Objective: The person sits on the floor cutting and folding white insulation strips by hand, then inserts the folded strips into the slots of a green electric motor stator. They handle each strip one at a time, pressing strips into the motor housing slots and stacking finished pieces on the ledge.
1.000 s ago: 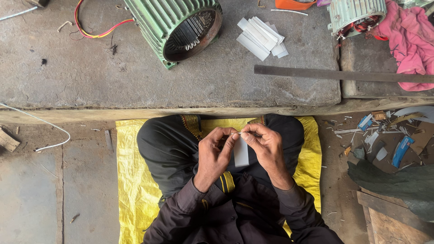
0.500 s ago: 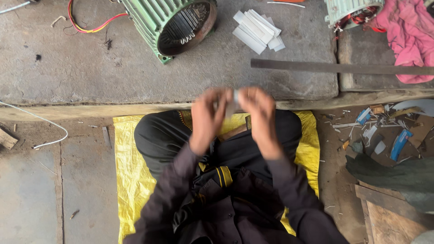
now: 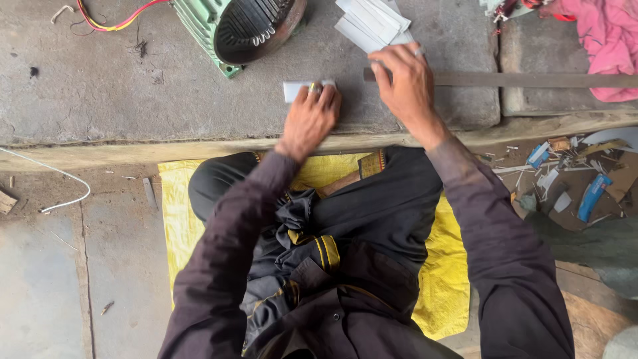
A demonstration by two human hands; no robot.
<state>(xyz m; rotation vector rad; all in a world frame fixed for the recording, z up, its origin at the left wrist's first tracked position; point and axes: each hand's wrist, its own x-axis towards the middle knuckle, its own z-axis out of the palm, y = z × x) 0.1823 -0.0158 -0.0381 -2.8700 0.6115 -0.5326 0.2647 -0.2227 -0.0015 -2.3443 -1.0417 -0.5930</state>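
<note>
White paper strip [image 3: 296,90] under my left hand [image 3: 311,118], flat on the grey concrete ledge [image 3: 133,100]. My fingers lie close together and press down on its right end; the left end pokes out past my fingertips. My right hand [image 3: 407,86] is just beside it, fingers lightly spread, tips down on the near end of the long grey metal bar [image 3: 531,80] that runs off to the right along the ledge. There's a ring on one finger of that hand.

Just above my right hand, touching the top edge of the view, a loose stack of white strips [image 3: 372,20], fanned at an angle. Left of that, the green ribbed motor shell [image 3: 256,26] lies on its side with its open mouth toward me, and red and yellow wires [image 3: 113,20] curl beside it.

Top right, a pink cloth [image 3: 608,40] is bunched on the ledge. Lower right, on the floor, a litter of scraps [image 3: 565,179]: white slivers, brown card pieces, a few small blue oblong wrappers. I can't make out any marks on them.

I'm sitting cross-legged on a yellow sack [image 3: 179,219]. A white cord [image 3: 60,183] loops across the floor at left.
</note>
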